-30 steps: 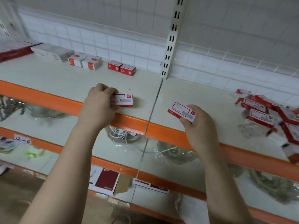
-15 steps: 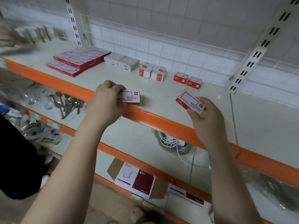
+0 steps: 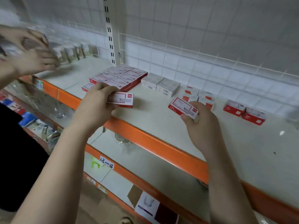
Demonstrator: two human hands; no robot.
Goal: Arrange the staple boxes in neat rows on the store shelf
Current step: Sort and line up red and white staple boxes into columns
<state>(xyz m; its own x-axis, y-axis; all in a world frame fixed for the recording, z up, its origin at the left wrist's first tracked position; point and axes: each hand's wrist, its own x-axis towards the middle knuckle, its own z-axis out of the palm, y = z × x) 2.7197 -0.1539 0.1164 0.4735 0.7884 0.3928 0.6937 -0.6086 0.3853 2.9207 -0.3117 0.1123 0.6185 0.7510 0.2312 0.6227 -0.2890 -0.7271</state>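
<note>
Store shelf, pale board with an orange front edge, white wire grid behind. Only one view, head cam.

Left hand: fingers curled round a red-and-white staple box, held just above the shelf near the front edge, beside the big stack. Right hand: fingers and thumb pinch a second box, tilted, clear of the board.

Already on the shelf: a flat block of red boxes in tidy rows at back left, a grey pack just right of it, a white-and-orange group next, then two red boxes side by side further right. Those groups look squared up along the back.

Progress, my read: partway. Several groups are placed, and both held boxes are not yet set down. Cannot tell how many more are off-frame.

Room: the front strip of the shelf is bare between stack and right pair, and wide open to the right. The lip is close under both hands, so a box set too far forward could slide off. The grid limits depth. The upright stands behind the stack, not in the way.

Another person's hands, blurred, work at far left, well apart from both boxes. Lower shelves hold blurred goods and a label reading 13-4.
</note>
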